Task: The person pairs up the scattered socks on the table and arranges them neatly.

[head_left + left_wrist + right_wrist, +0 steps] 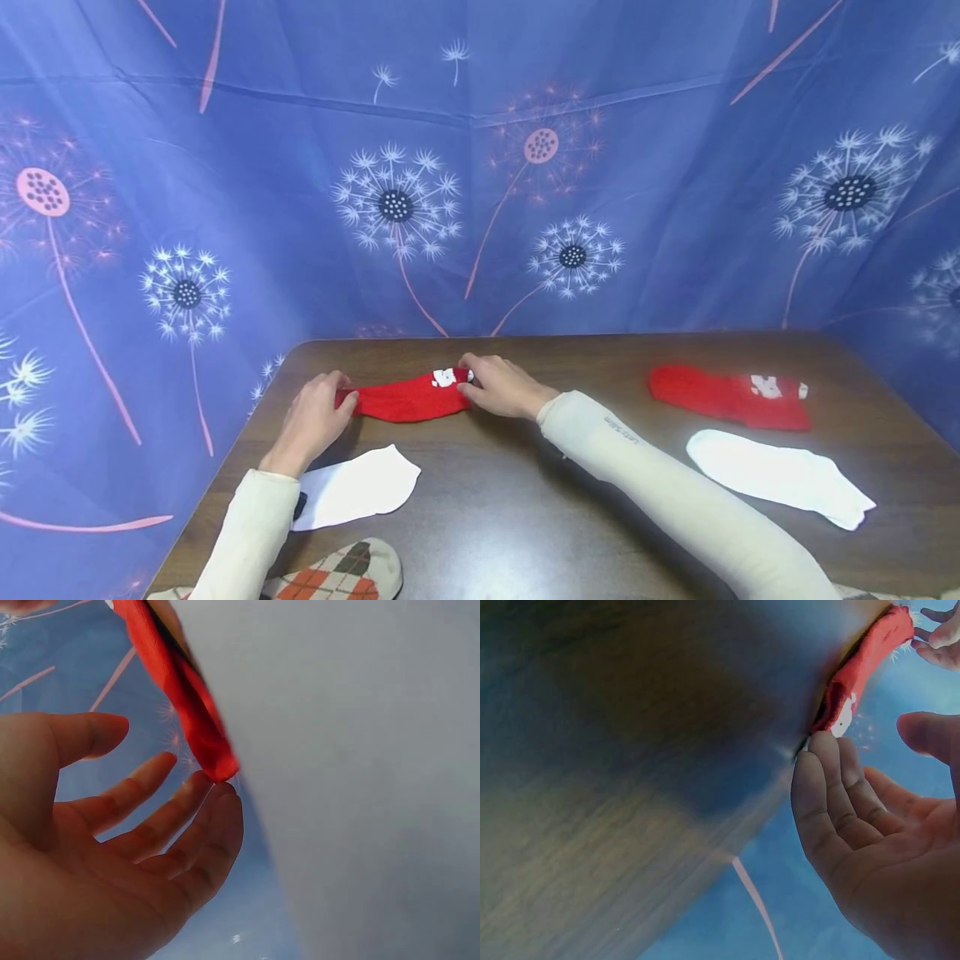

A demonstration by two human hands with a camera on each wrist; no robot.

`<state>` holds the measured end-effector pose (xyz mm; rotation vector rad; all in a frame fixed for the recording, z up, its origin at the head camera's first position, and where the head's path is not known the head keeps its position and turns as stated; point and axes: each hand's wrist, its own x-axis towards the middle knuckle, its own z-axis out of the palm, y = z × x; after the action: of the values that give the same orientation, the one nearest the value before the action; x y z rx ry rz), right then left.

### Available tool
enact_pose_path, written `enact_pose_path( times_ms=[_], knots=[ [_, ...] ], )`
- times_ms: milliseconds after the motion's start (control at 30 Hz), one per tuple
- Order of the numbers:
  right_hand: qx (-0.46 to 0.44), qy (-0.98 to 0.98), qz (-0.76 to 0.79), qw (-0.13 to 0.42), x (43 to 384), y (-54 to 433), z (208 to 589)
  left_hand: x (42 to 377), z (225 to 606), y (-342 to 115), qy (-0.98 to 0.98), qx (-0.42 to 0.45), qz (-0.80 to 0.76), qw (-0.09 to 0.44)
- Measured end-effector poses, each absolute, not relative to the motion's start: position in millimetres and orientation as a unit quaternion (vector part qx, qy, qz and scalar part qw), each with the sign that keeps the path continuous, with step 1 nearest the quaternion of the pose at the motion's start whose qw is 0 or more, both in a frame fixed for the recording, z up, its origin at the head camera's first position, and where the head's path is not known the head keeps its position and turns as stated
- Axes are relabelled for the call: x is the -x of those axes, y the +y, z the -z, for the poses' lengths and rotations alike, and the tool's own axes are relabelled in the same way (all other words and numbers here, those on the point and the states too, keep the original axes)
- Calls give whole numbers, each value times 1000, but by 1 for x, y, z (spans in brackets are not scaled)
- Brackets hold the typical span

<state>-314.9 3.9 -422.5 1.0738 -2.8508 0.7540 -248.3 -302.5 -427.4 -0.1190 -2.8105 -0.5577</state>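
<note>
Head view: left hand (311,421) and right hand (507,387), fingers loose, nothing grasped, touch opposite ends of one red sock (411,401), probably to straighten it.

Both sleeves (246,527) are cream, the right bearing dark lettering (621,430).

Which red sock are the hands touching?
The red sock with the left hand at its toe and the right hand at its cuff. The other red sock lies untouched on the right of the table.
</note>
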Motion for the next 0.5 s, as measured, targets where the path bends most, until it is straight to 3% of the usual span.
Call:
enact_pose_path(
  times_ms=[500],
  knots=[
    [-335, -936, -74, 73, 325, -24, 433, 248, 432, -299, -979, 46, 160, 116]
  ],
)
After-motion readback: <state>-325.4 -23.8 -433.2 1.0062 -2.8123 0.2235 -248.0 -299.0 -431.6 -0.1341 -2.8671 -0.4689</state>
